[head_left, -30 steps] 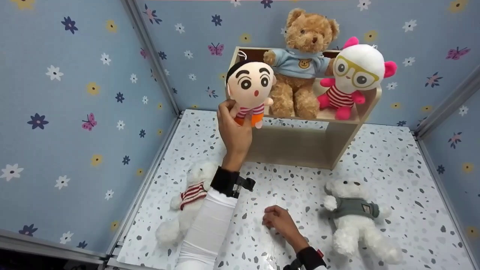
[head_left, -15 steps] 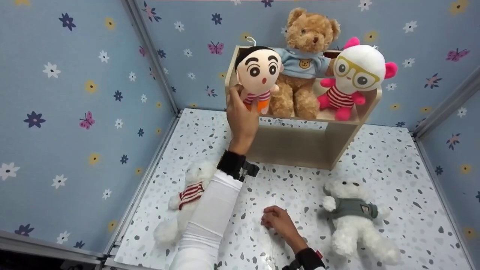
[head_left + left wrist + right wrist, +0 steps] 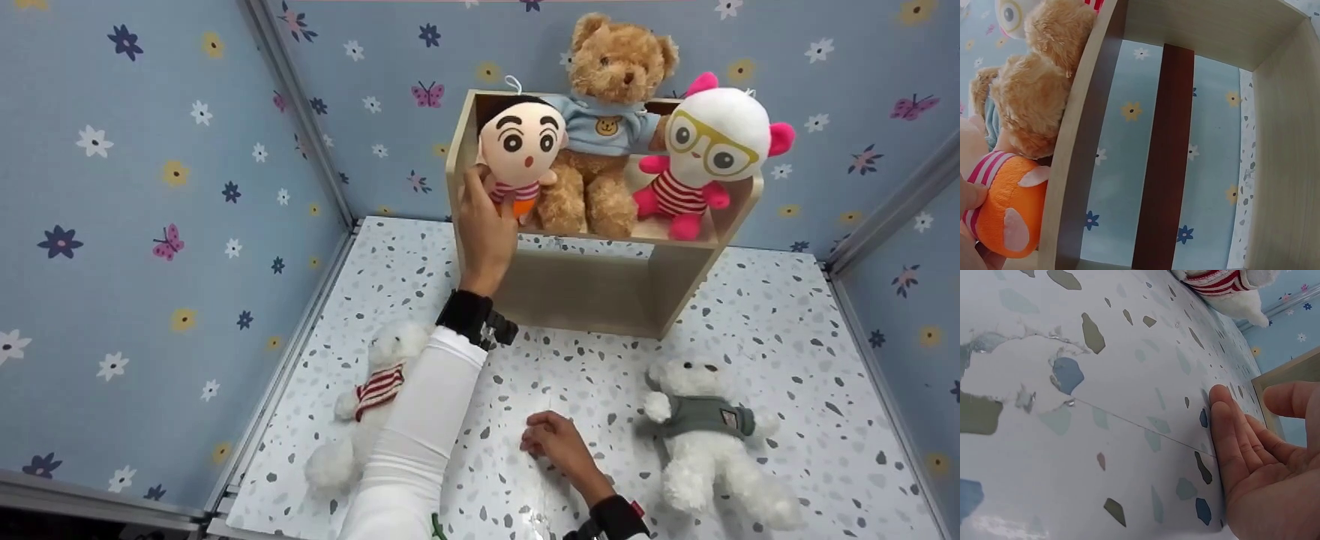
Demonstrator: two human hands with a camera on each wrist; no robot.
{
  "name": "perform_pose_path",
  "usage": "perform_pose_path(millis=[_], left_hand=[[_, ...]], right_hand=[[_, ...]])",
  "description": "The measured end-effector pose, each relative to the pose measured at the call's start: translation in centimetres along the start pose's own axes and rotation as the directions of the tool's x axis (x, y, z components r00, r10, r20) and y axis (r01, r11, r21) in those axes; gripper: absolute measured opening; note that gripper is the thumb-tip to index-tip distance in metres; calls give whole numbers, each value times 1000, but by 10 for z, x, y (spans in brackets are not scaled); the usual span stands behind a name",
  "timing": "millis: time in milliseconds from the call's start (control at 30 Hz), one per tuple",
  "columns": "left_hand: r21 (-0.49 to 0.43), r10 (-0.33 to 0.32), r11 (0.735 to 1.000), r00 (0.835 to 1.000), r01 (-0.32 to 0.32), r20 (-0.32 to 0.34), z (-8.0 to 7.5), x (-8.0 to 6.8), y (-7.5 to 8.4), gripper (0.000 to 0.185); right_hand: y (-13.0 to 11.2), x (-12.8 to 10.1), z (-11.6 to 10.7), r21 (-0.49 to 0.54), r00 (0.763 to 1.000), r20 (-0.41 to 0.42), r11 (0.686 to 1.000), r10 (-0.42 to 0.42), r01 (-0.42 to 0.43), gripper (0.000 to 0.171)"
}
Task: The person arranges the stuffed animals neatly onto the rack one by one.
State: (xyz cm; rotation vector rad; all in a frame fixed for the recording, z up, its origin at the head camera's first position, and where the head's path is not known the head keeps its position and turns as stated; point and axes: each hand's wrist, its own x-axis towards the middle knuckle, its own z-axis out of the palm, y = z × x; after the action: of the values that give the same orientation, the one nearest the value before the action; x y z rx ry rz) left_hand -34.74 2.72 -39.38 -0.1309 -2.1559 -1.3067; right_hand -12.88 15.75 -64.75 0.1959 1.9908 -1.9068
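My left hand (image 3: 487, 232) grips a plush boy doll (image 3: 523, 146) by its striped shirt and orange shorts. The doll is upright at the left end of the top shelf; in the left wrist view its orange bottom (image 3: 1013, 205) is beside the shelf's front board. Right of it sits a brown teddy bear (image 3: 600, 127) in a blue sweater. A white and pink plush panda (image 3: 712, 150) with yellow glasses leans at the shelf's right end. My right hand (image 3: 559, 446) rests on the speckled tabletop, fingers loosely bent, holding nothing.
The small wooden shelf unit (image 3: 690, 285) stands at the back, with an open lower compartment. A white plush in a red-striped top (image 3: 381, 390) lies at left, partly behind my left arm. Another white plush in a green shirt (image 3: 709, 416) lies at right. Flowered panels (image 3: 150, 225) surround the table.
My left hand has carried the boy doll up, rightward and back, from in front of the shelf's left side onto the top shelf beside the teddy bear. My right hand has stayed put.
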Motion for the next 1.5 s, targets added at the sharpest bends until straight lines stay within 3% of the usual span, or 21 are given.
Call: perform_pose_path(millis=[233,400,600,833,1200,1500], left_hand=[[-9,-4,1000,1000,5,16,2,-1,-3,49],[88,-6,996,1000,4,22,1,-3,-1,54],[213,35,977,999,-32,-10,1,-7,-2,57],[191,83,979,994,-68,-69,-2,-11,0,59],[253,172,957,979,-140,-111,-10,-18,10,53],[241,219,953,968,-185,-122,-16,-42,-9,30]], right_hand=[[2,0,1,-24,999,-34,1000,-19,18,33],[3,0,1,-22,999,-37,1000,-22,21,32],[3,0,0,5,999,-32,1000,-9,10,33],[5,1,0,20,1000,-27,1000,-7,8,32],[1,-1,1,33,1000,-21,999,-2,3,34],[5,2,0,31,1000,-23,999,-14,15,32]])
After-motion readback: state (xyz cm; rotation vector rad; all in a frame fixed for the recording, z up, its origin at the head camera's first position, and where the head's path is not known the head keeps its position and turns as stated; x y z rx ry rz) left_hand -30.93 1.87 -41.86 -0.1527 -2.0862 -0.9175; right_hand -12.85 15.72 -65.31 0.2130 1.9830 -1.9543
